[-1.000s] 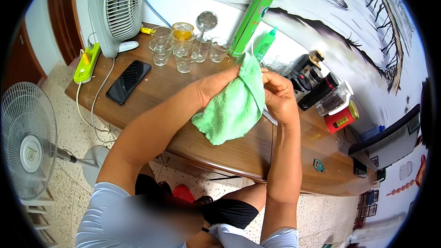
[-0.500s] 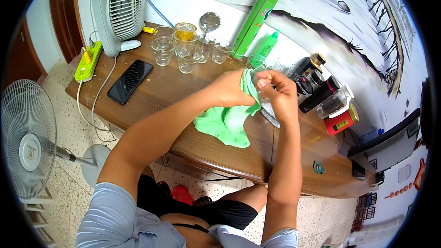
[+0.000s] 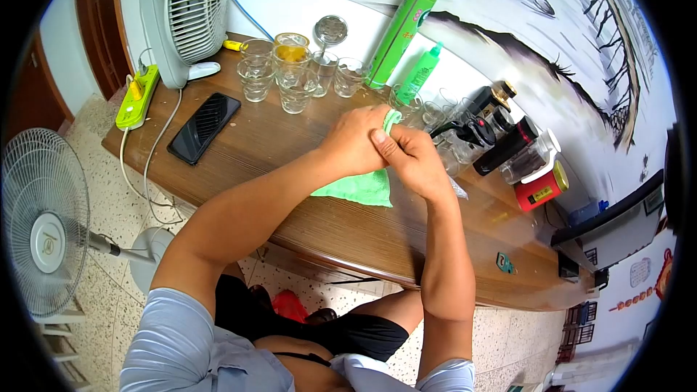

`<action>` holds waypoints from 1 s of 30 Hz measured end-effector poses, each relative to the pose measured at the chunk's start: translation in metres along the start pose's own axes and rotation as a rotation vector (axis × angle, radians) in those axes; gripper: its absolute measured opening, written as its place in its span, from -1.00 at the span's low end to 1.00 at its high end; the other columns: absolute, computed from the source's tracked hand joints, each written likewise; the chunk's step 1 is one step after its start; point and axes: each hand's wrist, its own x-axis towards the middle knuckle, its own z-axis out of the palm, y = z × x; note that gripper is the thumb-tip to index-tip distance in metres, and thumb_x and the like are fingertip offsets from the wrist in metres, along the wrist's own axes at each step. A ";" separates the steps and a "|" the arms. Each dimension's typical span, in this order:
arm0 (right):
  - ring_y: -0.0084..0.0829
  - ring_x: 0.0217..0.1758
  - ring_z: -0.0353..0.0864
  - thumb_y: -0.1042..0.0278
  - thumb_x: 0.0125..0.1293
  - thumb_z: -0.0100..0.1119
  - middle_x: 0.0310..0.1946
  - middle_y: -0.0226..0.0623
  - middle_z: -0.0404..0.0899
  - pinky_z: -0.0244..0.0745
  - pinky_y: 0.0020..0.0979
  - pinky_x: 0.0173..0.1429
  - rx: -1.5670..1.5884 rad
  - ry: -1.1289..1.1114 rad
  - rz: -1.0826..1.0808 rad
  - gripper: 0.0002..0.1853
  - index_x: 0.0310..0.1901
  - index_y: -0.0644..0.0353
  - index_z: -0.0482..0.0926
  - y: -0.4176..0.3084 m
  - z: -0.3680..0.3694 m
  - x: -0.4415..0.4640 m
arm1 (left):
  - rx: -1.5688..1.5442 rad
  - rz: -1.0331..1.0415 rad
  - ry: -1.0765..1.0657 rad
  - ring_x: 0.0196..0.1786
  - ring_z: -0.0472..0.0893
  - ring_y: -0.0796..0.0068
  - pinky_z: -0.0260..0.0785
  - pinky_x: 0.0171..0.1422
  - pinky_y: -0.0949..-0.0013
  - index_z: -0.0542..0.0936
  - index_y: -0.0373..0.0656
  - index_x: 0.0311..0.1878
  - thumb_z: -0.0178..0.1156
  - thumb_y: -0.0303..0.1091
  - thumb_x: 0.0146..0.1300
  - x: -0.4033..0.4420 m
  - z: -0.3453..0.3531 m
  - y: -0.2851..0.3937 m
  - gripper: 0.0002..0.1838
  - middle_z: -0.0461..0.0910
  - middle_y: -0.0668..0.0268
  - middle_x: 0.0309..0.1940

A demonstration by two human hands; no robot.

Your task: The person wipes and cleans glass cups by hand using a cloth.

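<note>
My left hand (image 3: 359, 138) is closed around a light green cloth (image 3: 363, 187), which hangs below it over the wooden table. A small end of the cloth pokes up between my hands. My right hand (image 3: 415, 162) is closed against the left, its thumb across the left hand's fingers and its own fingers pressed to the cloth. A clear glass that showed between my hands earlier is hidden by them now. Just beyond stand a green pump bottle (image 3: 421, 72) and a tall green canister (image 3: 406, 29).
Several clear glasses (image 3: 296, 94) and a strainer (image 3: 331, 30) stand at the back. A black phone (image 3: 204, 128), power strip (image 3: 138, 98) and fan (image 3: 196, 11) are left. Right are a black-handled pot (image 3: 475, 131), dark flask (image 3: 506, 147), clear pitcher (image 3: 534, 156) and red tin (image 3: 542, 186).
My right hand has moved left and closed in against my left hand, covering the clear glass. The hanging cloth is drawn up, with less of it showing below.
</note>
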 end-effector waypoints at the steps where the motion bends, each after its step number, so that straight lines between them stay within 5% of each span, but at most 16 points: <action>1: -0.60 -0.36 0.35 -0.01 0.61 0.25 -0.52 -0.47 0.47 0.36 -0.37 -0.27 -0.064 -0.027 0.008 -0.50 -0.29 0.36 0.65 -0.006 -0.004 -0.001 | -0.062 -0.012 -0.015 -0.03 0.74 -0.12 0.57 0.04 -0.02 0.58 -0.25 0.02 0.46 -0.29 0.18 0.000 0.000 -0.002 -0.59 0.72 -0.08 -0.13; 2: -0.64 -0.32 0.38 -0.03 0.62 0.25 -0.47 -0.54 0.51 0.40 -0.41 -0.22 -0.128 -0.053 0.016 -0.50 -0.26 0.35 0.68 -0.009 -0.006 -0.002 | -0.123 -0.024 -0.030 -0.03 0.75 -0.04 0.58 0.04 0.03 0.58 -0.25 0.04 0.48 -0.27 0.19 0.000 0.001 -0.005 -0.57 0.72 -0.04 -0.14; 5: -0.54 -0.44 0.26 -0.07 0.53 0.35 -0.60 -0.29 0.38 0.25 -0.31 -0.38 0.049 0.058 -0.145 -0.44 -0.38 0.38 0.61 0.001 -0.003 -0.002 | -0.313 -0.034 -0.102 -0.02 0.75 0.25 0.59 0.06 0.18 0.60 -0.23 0.09 0.51 -0.24 0.23 0.004 0.002 -0.006 -0.56 0.74 0.11 -0.09; 9: -0.60 -0.40 0.37 -0.05 0.54 0.34 -0.56 -0.38 0.50 0.34 -0.37 -0.32 0.109 0.077 -0.141 -0.48 -0.33 0.35 0.68 -0.006 -0.015 -0.007 | -0.850 -0.157 -0.383 0.05 0.71 0.46 0.60 0.09 0.28 0.61 -0.21 0.20 0.47 -0.19 0.38 0.009 0.002 -0.010 -0.55 0.71 0.28 0.07; 14: -0.63 -0.28 0.55 0.02 0.54 0.36 -0.39 -0.49 0.68 0.49 -0.44 -0.16 0.288 0.062 -0.039 -0.59 -0.18 0.30 0.77 0.001 -0.022 -0.007 | -1.139 -0.413 -0.517 0.09 0.71 0.47 0.65 0.11 0.29 0.57 -0.19 0.31 0.35 -0.05 0.52 0.006 -0.011 0.005 -0.50 0.68 0.29 0.12; 21: -0.55 -0.02 0.69 0.31 0.44 0.45 -0.03 -0.33 0.76 0.55 -0.50 0.15 0.724 -0.052 -0.130 -0.59 0.18 0.37 0.64 -0.003 -0.026 -0.008 | -1.521 -0.527 -0.554 -0.04 0.79 0.45 0.75 0.00 0.25 0.60 -0.08 0.32 0.10 0.25 0.60 0.014 -0.009 -0.004 -0.40 0.75 0.31 0.05; 25: -0.53 -0.06 0.74 0.46 0.38 0.49 -0.04 -0.28 0.81 0.63 -0.46 0.12 0.810 0.005 -0.079 -0.62 0.18 0.38 0.67 0.008 -0.026 -0.005 | -1.606 -0.582 -0.554 -0.09 0.81 0.41 0.76 -0.03 0.22 0.61 -0.05 0.32 0.03 0.25 0.63 0.013 -0.011 -0.004 -0.42 0.77 0.28 0.02; 30: -0.54 -0.15 0.76 0.39 0.36 0.54 -0.14 -0.29 0.83 0.66 -0.47 0.03 0.867 0.049 -0.077 -0.67 0.07 0.34 0.75 0.011 -0.030 -0.006 | -1.698 -0.528 -0.643 -0.06 0.81 0.41 0.77 0.01 0.21 0.60 -0.08 0.33 0.08 0.21 0.62 0.009 -0.015 0.001 -0.43 0.77 0.27 0.04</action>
